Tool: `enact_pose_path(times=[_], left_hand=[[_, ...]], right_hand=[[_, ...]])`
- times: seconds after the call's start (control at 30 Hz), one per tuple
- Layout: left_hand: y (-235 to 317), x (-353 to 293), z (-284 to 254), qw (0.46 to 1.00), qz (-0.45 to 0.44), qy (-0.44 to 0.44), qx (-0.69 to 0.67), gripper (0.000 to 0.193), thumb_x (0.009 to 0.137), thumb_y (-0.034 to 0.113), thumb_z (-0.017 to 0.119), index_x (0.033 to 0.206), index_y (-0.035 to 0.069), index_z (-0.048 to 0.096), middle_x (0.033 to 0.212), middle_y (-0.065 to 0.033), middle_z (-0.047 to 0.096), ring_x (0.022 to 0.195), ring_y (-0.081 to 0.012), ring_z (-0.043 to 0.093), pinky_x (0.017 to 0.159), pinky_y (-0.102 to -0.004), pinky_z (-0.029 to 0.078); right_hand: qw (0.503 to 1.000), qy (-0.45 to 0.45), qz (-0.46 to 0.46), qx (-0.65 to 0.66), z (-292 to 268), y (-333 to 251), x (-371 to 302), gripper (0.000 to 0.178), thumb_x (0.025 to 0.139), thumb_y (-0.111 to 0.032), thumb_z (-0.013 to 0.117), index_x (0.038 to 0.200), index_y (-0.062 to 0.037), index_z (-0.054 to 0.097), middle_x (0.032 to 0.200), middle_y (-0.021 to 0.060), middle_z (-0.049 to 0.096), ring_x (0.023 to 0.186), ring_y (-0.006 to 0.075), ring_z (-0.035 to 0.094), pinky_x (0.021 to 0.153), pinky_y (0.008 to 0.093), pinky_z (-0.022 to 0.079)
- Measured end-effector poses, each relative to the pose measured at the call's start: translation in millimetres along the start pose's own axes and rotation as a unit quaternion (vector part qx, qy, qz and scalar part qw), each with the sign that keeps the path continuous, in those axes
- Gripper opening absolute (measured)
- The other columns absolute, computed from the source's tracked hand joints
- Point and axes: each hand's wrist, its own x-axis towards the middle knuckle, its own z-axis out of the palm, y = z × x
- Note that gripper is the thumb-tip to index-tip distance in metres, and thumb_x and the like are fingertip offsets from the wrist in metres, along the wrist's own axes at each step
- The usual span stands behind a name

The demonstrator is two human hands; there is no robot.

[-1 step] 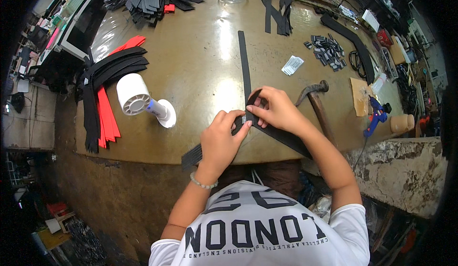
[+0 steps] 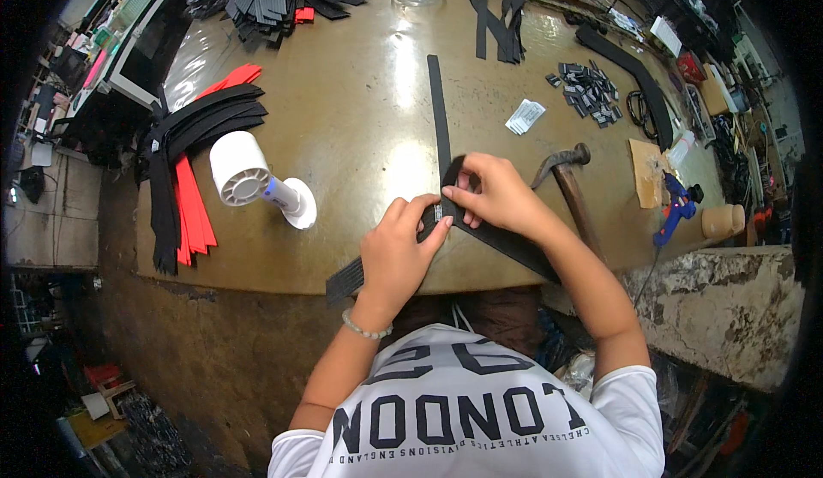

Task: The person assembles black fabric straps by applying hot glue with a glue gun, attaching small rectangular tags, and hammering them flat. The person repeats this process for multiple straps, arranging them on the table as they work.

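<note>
A black webbing strap (image 2: 510,249) is folded and crossed between my hands near the table's front edge. My left hand (image 2: 398,245) pinches the strap beside a small grey-and-white piece (image 2: 438,212), with the thumb against it. My right hand (image 2: 495,197) grips a raised, bent-over part of the strap between thumb and fingers. From the crossing, a narrow black length (image 2: 438,109) runs straight away across the table. A ribbed black end (image 2: 345,280) shows under my left wrist. How the layers join beneath my fingers is hidden.
A hammer (image 2: 573,188) lies right of my right hand. Beyond it are small black-and-grey pieces (image 2: 588,94), white labels (image 2: 525,118) and a blue glue gun (image 2: 676,210). A white handheld fan (image 2: 250,178) stands left, beside black and red straps (image 2: 195,208).
The bent-over strap part in my right hand has shifted slightly. Both hands keep their places and their hold.
</note>
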Motion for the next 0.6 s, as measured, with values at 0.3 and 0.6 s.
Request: enact_pose_path(times=[0.3, 0.6], left_hand=[[4, -1, -2, 0.995, 0.038, -0.038, 0.081, 0.035, 0.092, 0.027, 0.066, 0.126, 0.023, 0.067, 0.081, -0.0071, 0.054, 0.066, -0.0252, 0.060, 0.060, -0.0378, 0.050], [-7, -21, -9, 0.994, 0.048, 0.097, -0.030, 0.023, 0.088, 0.009, 0.069, 0.111, 0.010, 0.073, 0.088, -0.0061, 0.060, 0.069, -0.0204, 0.060, 0.061, -0.0329, 0.048]], right_hand=[[0.919, 0.190, -0.238, -0.249, 15, 8, -39, 0.024, 0.088, -0.003, 0.061, 0.112, 0.0023, 0.059, 0.105, 0.0194, 0.059, 0.088, 0.0375, 0.063, 0.076, 0.0426, 0.054], [0.789, 0.476, -0.026, -0.388, -15, 50, -113, 0.030, 0.090, -0.019, 0.065, 0.117, -0.0045, 0.063, 0.125, 0.0158, 0.058, 0.117, 0.0364, 0.052, 0.101, 0.0473, 0.039]])
